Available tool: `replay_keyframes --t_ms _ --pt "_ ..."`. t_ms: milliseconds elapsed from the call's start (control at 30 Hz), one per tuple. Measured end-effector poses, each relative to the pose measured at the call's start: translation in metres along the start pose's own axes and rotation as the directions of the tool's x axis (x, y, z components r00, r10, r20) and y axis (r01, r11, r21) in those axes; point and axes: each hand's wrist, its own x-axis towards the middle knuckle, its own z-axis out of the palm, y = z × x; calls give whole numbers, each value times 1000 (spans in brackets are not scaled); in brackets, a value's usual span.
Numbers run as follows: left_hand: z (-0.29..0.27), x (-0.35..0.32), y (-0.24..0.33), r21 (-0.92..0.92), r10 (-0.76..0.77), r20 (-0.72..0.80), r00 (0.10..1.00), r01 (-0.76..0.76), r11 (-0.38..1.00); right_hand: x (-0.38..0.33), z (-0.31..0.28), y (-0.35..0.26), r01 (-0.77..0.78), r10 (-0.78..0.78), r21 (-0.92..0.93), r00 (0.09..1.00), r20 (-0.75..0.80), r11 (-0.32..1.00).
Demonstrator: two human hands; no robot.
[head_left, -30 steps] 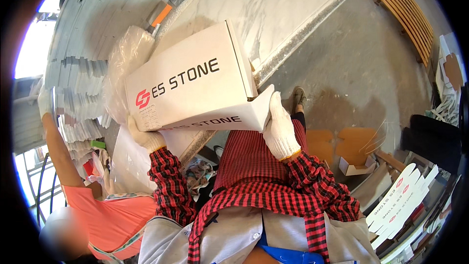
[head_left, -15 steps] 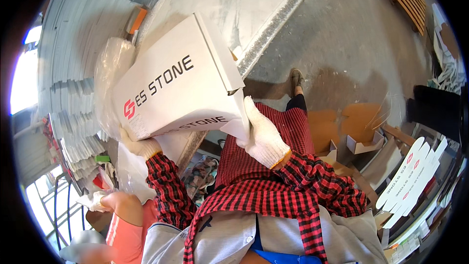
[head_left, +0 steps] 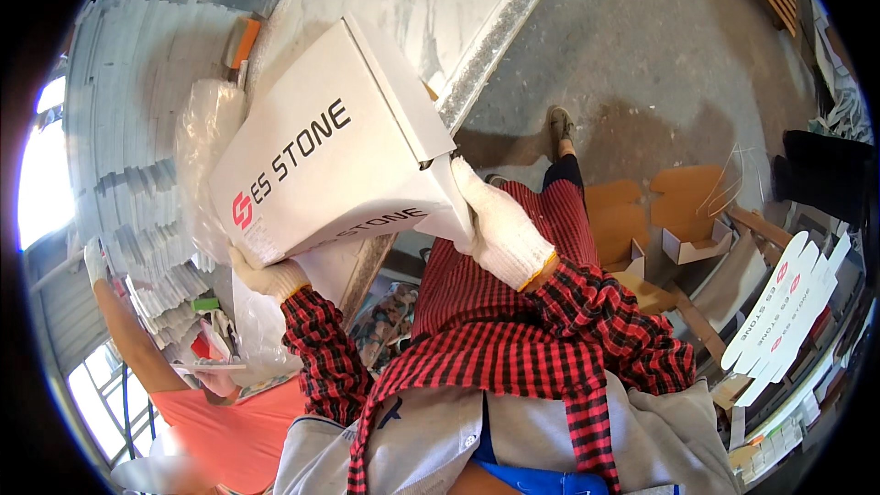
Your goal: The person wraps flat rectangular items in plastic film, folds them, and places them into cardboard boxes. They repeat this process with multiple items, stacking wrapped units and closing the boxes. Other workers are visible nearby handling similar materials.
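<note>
A white cardboard box with dark lettering and a red emblem is held tilted in front of me, its lid closed. My left hand, in a white knit glove, grips its lower left corner. On the opposite side my right hand, gloved the same way, clasps the near right corner, thumb up along the edge. The fingers of both hands are partly hidden by the box. Behind and beneath it lies a pale stone-topped table. Clear plastic wrap bulges out at the box's left.
Tall stacks of thin pale panels stand on the left, with an orange-and-grey block near them. A co-worker in an orange shirt is at the lower left. Opened brown cardboard boxes and flat white printed cutouts lie to the right.
The co-worker has stretched an arm out toward the panel stacks and leaned further into view. My hands keep their hold on the box, which has shifted only slightly.
</note>
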Motion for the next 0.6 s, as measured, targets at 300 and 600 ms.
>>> replay_keyframes --t_ms 300,600 --pt "-11 10 -7 0 17 -10 1000 -17 1000 23 16 0 457 -527 -289 811 -253 841" --pt "1 4 -7 0 68 8 998 -68 998 74 41 -43 781 -873 -439 -266 408 -444"
